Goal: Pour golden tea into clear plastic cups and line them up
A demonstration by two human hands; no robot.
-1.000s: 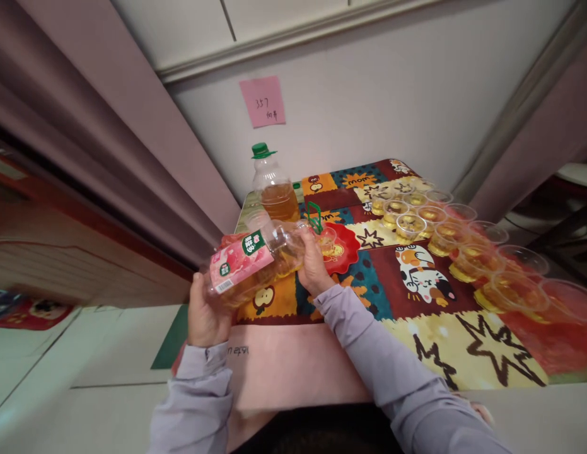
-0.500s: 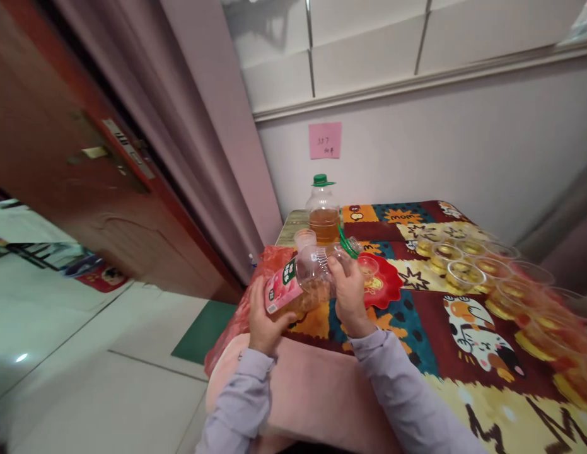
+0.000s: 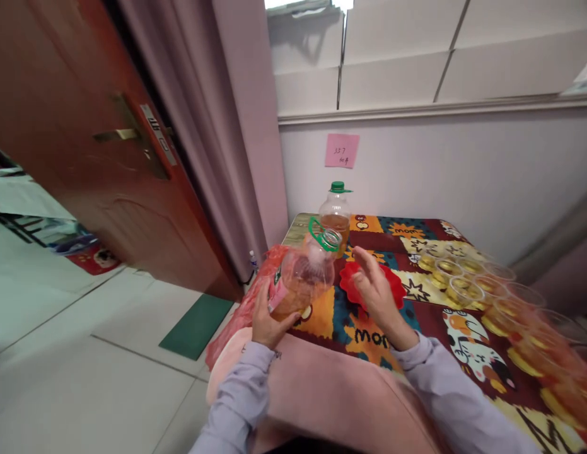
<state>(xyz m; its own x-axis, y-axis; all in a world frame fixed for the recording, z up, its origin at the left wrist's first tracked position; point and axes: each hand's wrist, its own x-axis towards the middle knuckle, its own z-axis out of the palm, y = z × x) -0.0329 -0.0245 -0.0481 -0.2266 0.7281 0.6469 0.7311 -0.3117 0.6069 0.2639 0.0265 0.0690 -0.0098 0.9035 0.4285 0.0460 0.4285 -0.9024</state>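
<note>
My left hand (image 3: 270,323) grips the lower side of a big clear plastic bottle (image 3: 305,280) with a pink label and some amber liquid inside. The bottle leans to the right; its uncapped mouth carries a green ring handle (image 3: 316,234). To its right, my right hand (image 3: 376,296) is off the bottle, fingers stretched out with nothing visible in them. It hovers over a red scalloped plate (image 3: 398,285) and covers much of it. Behind stands a second bottle (image 3: 335,205), upright with a green cap and amber liquid.
Several clear cups of yellowish liquid (image 3: 466,290) crowd the table's right side. A patterned cloth (image 3: 316,321) covers the table; red plastic film (image 3: 236,315) hangs at its left edge. A pink chair or cushion (image 3: 331,384) is in front. A brown door (image 3: 146,208) stands left.
My right hand has let go of the bottle's neck and moved right over the red plate. The bottle has tipped more upright in my left hand. The view has shifted slightly left.
</note>
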